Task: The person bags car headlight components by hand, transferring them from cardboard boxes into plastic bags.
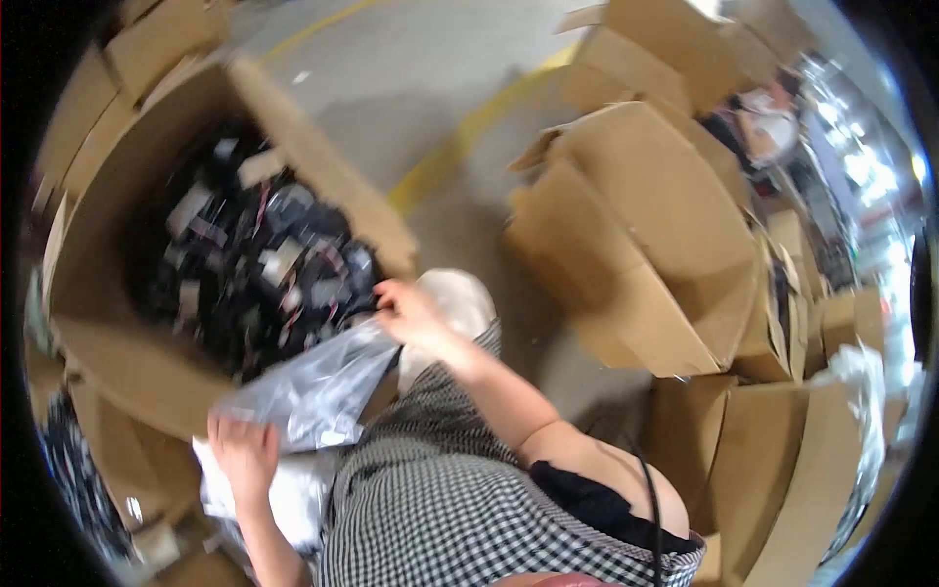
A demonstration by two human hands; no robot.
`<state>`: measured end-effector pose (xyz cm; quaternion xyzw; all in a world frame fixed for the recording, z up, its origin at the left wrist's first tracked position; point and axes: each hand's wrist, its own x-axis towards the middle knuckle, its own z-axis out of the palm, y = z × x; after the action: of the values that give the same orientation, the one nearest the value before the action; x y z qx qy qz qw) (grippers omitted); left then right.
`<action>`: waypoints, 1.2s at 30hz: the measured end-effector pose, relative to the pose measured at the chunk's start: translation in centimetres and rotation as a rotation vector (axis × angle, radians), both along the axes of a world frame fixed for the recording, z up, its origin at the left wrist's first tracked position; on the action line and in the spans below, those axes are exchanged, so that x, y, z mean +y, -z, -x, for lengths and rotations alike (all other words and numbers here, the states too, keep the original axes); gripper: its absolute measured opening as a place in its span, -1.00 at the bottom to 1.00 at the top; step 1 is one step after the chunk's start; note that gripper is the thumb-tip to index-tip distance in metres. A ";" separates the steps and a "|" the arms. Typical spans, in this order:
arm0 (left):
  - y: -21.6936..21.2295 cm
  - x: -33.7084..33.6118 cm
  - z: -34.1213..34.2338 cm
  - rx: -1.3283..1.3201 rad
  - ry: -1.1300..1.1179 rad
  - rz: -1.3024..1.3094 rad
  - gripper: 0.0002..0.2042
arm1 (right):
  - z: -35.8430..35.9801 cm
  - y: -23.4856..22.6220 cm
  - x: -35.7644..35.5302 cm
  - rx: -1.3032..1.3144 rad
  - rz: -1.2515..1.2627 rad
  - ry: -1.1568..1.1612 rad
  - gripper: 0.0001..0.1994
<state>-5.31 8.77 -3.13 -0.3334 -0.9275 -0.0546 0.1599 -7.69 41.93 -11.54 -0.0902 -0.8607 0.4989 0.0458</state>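
Note:
A clear plastic bag with dark parts inside stretches between my two hands. My left hand grips its lower corner near my lap. My right hand holds its upper end at the rim of a large open cardboard box. That box is filled with several black parts and small bagged items. My checked garment fills the lower middle of the view.
Several open cardboard boxes are stacked at the right. A grey floor with a yellow line runs behind. More boxes stand at the upper left, and white bags lie under my left hand.

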 end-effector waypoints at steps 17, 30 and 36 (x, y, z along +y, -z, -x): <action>6.9 4.1 0.1 -0.676 -0.490 -1.016 -0.21 | 1.0 0.7 -6.6 -0.252 1.062 -0.250 -0.68; 10.5 -1.1 16.9 -0.416 -0.744 -0.039 -0.58 | 20.3 3.9 -0.2 -0.087 -0.543 -0.166 -0.42; 12.9 2.1 24.0 -0.755 -0.662 0.278 -0.44 | 25.4 8.1 -2.0 -0.021 -1.125 -0.214 -0.18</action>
<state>-29.28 10.87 -16.00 0.0025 -0.9748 0.0060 -0.2229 -33.05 39.97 -19.68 0.0307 -0.9985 -0.0348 0.0277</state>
